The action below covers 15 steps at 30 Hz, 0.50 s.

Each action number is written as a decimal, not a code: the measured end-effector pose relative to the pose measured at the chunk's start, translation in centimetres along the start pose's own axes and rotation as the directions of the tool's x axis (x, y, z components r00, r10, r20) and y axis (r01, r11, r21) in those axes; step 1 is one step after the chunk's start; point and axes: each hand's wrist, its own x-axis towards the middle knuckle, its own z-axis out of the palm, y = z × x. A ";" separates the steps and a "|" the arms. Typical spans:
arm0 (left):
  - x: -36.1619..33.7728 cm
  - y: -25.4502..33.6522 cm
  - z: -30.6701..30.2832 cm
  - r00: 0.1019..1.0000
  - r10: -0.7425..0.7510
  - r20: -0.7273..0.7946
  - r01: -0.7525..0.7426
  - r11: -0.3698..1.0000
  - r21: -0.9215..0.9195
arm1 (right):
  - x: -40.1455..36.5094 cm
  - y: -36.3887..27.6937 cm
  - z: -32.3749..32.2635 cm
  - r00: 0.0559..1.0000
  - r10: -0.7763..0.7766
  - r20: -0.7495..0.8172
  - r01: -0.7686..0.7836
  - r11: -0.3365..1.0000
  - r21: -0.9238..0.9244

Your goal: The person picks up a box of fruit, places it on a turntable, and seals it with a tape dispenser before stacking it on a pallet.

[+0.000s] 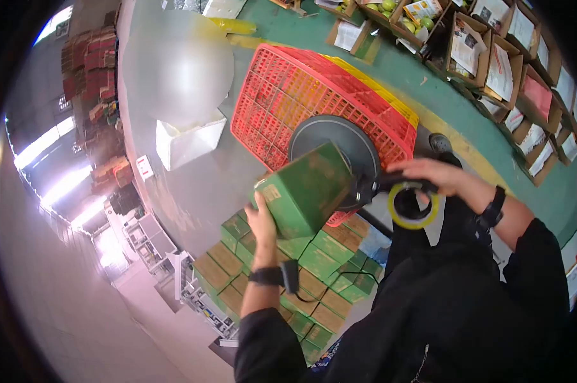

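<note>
My left hand [262,222] grips one end of a green cardboard box [311,188], its fingers wrapped over the near edge. The box sits tilted over a dark round disc [314,131] that lies against red plastic crates [282,89]. In my right hand [432,173] is a tape dispenser with a yellow-rimmed roll [416,222] on it. The dispenser's dark head [365,188] is right at the box's right end. Part of the disc is hidden behind the box.
Stacked green and brown boxes [304,290] stand below my left arm. A white foam box [189,137] lies on the grey floor at left. Rows of open cartons [486,54] with papers and round green fruit line the upper right. A yellow crate [371,76] stands beside the red ones.
</note>
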 end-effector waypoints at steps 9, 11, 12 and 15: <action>-5.8 -1.0 1.6 0.914 -0.324 -0.243 0.234 0.912 -0.337 | 6.1 1.7 4.2 0.984 0.130 0.124 0.015 0.628 -0.778; -5.8 -4.6 0.4 0.884 -0.257 -0.390 0.190 0.960 -0.204 | 3.8 -0.3 3.6 0.994 0.081 0.067 -0.014 0.733 -0.680; -6.9 -4.9 -0.3 0.854 -0.227 -0.469 0.186 0.973 -0.133 | 3.2 -1.1 3.1 0.998 0.006 0.068 0.038 0.774 -0.632; -8.7 -10.7 -1.6 0.815 -0.206 -0.542 0.091 0.969 -0.231 | 4.3 -3.0 4.4 0.987 -0.130 -0.094 0.023 0.694 -0.719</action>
